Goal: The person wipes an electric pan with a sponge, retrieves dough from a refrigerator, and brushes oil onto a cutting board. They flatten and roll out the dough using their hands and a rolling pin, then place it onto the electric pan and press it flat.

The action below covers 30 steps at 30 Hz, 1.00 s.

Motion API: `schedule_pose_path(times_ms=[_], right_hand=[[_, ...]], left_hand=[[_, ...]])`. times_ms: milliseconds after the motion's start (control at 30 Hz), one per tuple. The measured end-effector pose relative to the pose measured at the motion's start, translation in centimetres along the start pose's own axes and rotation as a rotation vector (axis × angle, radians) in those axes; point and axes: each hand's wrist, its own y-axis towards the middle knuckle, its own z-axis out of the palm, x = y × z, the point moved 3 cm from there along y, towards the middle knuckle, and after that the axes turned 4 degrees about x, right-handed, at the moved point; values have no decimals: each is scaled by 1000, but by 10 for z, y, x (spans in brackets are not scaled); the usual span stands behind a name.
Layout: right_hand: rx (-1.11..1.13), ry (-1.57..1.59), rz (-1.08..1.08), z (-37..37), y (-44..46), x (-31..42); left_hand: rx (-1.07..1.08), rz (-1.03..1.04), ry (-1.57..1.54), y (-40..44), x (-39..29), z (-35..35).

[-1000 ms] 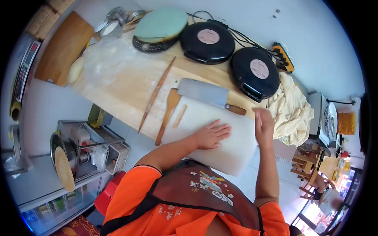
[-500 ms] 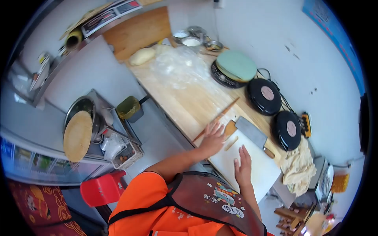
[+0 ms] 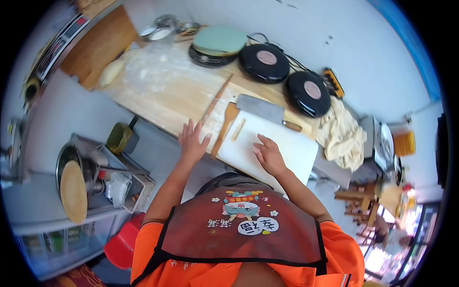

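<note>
So the left hand (image 3: 192, 142) is held at the near edge of the worktop (image 3: 167, 103), fingers spread pretty wide, and nothing can be seen gripped in it. The thin rolling pin (image 3: 219, 96) is laid slantwise across the wood, its lower end right by those fingertips; whether it's actually being touched can't be told from this angle. A wooden spatula (image 3: 226, 125) is set just to the right of that hand, along the left edge of the white cutting board (image 3: 291, 153).

The right hand (image 3: 268, 155) is held over that board, toward the worktop's near edge, fingers loosely bent and thumb apart, with no item seen in it. Contact with the board can't be made out. The cleaver (image 3: 260, 108) is laid along the board's far edge, beyond the right hand and well apart from it, its handle pointed toward the worktop's right end, where a crumpled cloth (image 3: 340, 136) is piled. Two black round appliances (image 3: 264, 63) are lined up by the far edge, and a dough lump (image 3: 111, 72) is parked at the left end.
</note>
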Motion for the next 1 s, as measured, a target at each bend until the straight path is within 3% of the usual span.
schedule_pose_path(times_ms=[67, 233, 300, 367, 567, 600, 700, 733, 833, 1000], right_hand=[[-64, 47, 70, 0, -40, -4], [-270, 72, 312, 29, -135, 11], [-309, 102, 440, 30, -156, 35], [-371, 110, 542, 32, -170, 59], [-456, 137, 730, 60, -195, 100], [-557, 97, 707, 71, -201, 102], [-262, -5, 856, 70, -208, 111], [-351, -80, 812, 71, -210, 113], [-460, 53, 949, 76, -211, 105], [-504, -36, 704, 58, -203, 58]], left_hand=[[19, 105, 379, -15, -2, 12], [184, 451, 402, 0, 27, 76], [124, 617, 420, 11, 51, 97], [150, 600, 503, 22, 20, 80], [58, 624, 549, 67, 22, 69], [42, 624, 551, 74, 21, 67], [-64, 727, 511, 81, -3, 46], [-17, 701, 417, 87, -3, 47], [76, 633, 233, 95, 3, 44], [60, 668, 299, 80, -14, 39]])
